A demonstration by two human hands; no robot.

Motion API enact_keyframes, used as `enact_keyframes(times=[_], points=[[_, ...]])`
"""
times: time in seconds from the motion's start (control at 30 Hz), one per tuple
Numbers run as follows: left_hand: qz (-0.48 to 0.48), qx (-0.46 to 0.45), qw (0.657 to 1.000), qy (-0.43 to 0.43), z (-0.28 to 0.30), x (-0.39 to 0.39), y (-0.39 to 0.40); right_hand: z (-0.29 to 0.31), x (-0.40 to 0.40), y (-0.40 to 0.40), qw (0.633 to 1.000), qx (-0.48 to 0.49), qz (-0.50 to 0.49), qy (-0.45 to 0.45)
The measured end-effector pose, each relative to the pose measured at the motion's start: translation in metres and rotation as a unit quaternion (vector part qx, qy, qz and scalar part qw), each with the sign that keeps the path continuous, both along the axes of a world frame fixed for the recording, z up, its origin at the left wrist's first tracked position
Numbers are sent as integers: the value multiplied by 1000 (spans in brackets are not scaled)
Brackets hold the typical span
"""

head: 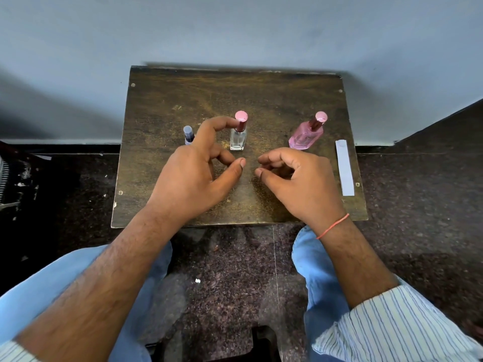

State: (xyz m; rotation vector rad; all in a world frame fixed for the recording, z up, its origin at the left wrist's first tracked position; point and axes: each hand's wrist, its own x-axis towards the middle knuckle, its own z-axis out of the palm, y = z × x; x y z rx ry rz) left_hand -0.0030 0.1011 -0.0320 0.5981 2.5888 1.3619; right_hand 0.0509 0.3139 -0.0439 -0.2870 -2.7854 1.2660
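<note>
Left hand grip: wide open, nothing held. We see the index fingertip at the side of the pink cap on the clear bottle; it looks like contact, though we can't rule out a hairline gap. The thumb is stretched forward and well apart from the bottle. The other fingers are curled under, off the glass.

Clear bottle: small square glass body, see-through, with a tall metallic pink cap. It's upright, mid-desk, just ahead of the left hand.

Right hand grip: loosely curled, thumb and fingertips near each other but with nothing between them. It hovers low over the desk, palm down, near the left thumb but not touching it. There's an orange thread on that wrist and a striped sleeve pushed up the forearm.

Both forearms come in from the near edge and angle inward.

Around it: a pink bottle with a matching cap, standing just beyond the right hand. A small blue-capped bottle is partly hidden behind the left hand. A pale paper strip lies flat along the desk's right edge.
</note>
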Motion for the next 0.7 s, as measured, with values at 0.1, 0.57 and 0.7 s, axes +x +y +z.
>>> enact_keyframes(times=[0.1, 0.57, 0.7], points=[[19, 13, 1000, -2, 2, 1, 6, 1, 1, 0, 1000, -5, 8, -3], [85, -11, 994, -66, 7, -5, 27, 2, -2, -4, 999, -31, 16, -5], [77, -1, 995, -63, 8, -5, 27, 4, -2, -5, 999, -28, 20, -7]])
